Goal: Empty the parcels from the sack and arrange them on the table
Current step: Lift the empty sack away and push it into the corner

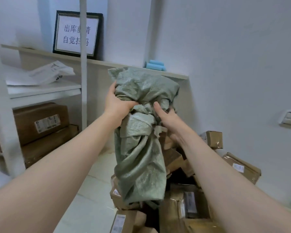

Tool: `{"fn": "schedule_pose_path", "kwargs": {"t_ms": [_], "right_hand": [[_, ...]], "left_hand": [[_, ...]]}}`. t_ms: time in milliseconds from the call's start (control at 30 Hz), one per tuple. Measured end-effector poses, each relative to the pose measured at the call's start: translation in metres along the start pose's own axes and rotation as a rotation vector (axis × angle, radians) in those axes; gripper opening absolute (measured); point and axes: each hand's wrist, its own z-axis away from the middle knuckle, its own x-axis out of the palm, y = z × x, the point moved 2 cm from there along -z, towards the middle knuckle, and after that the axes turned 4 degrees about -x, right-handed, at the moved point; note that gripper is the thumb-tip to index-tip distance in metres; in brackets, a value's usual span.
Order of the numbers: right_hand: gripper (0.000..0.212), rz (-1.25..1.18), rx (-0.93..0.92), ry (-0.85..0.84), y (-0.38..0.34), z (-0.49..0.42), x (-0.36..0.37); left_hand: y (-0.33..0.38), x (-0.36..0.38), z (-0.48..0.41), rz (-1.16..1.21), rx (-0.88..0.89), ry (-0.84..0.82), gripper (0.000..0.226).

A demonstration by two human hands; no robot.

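Note:
A crumpled grey-green woven sack (139,158) hangs upside down in front of me, bunched at its upper end. My left hand (118,105) grips the bunched fabric on its left side. My right hand (166,118) holds the same bunch from the right, thumb up against the cloth. Below and to the right lies a heap of brown cardboard parcels (188,207) with white labels, spread over the white table (94,190). The sack's lower end rests against the top of the heap.
A white shelf unit (44,91) stands at the left, holding white mail bags (52,73) and large brown boxes (40,123). A framed sign (77,33) and blue rolls (155,65) sit on the ledge behind. A white wall closes the right side.

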Motion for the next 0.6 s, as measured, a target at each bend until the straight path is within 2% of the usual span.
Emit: {"fn": "schedule_pose_path", "kwargs": {"t_ms": [67, 167, 233, 267, 333, 367, 467, 600], "right_hand": [[0.131, 0.171, 0.094, -0.168, 0.006, 0.004, 0.018], [0.142, 0.599, 0.253, -0.447, 0.036, 0.007, 0.051], [0.132, 0.751, 0.311, -0.472, 0.069, 0.001, 0.088], [0.11, 0.783, 0.318, -0.422, 0.087, -0.008, 0.103], [0.04, 0.818, 0.322, -0.2, 0.113, -0.033, 0.125], [0.021, 0.814, 0.364, -0.075, 0.12, -0.043, 0.129], [0.011, 0.664, 0.462, 0.17, 0.127, -0.071, 0.135], [0.011, -0.1, 0.558, 0.376, 0.127, -0.098, 0.161]], "left_hand": [[-0.004, -0.026, -0.025, -0.03, 0.029, 0.121, 0.098], [-0.022, -0.059, -0.062, -0.068, 0.001, 0.214, 0.093], [-0.039, -0.077, -0.081, -0.056, -0.04, 0.194, 0.093], [-0.05, -0.084, -0.089, -0.064, -0.048, 0.177, 0.094], [-0.07, -0.1, -0.105, -0.114, -0.053, 0.138, 0.097], [-0.081, -0.107, -0.112, -0.15, -0.054, 0.118, 0.098], [-0.118, -0.125, -0.133, -0.263, -0.075, 0.05, 0.099], [-0.159, -0.14, -0.158, -0.405, -0.092, 0.021, 0.097]]}}
